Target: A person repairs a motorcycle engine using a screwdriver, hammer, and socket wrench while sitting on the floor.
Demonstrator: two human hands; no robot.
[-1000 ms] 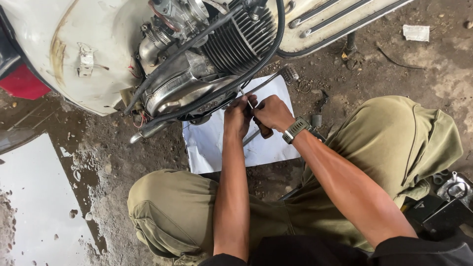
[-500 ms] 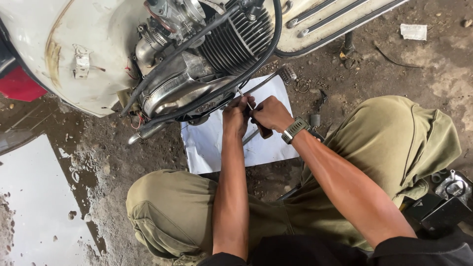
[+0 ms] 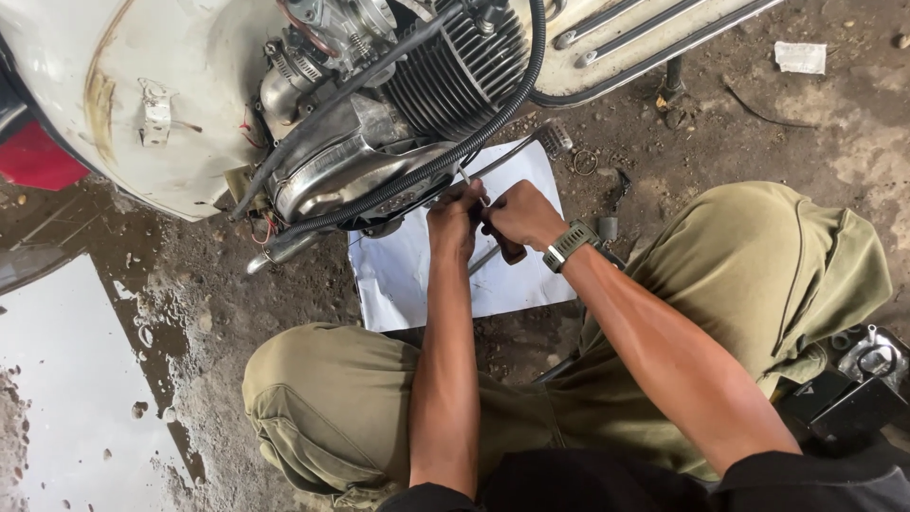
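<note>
I saw both forearms reach straight forward from the squat, wrists nearly meeting just below the engine [image 3: 379,142]. The left hand [image 3: 455,220] was curled into a loose fist, knuckles up, pressed against the engine's lower edge; whether its fingers were clamped on anything I could not tell. The right hand [image 3: 521,216], just beside it and touching it, was closed around a dark, rounded tool handle [image 3: 507,248], whose end poked out under the palm. A thin bright metal shaft [image 3: 466,180] rose from between the hands toward the engine. A woven olive watch [image 3: 569,244] banded the right wrist.

The engine showed dull ribbed fins, a smooth polished cover and a black corrugated hose [image 3: 493,123] looping across it. Under the hands, below the engine, lay a flat white sheet [image 3: 408,275] on gritty, oil-stained ground. Baggy olive trousers [image 3: 332,408] covered the bent knees nearer me.
</note>
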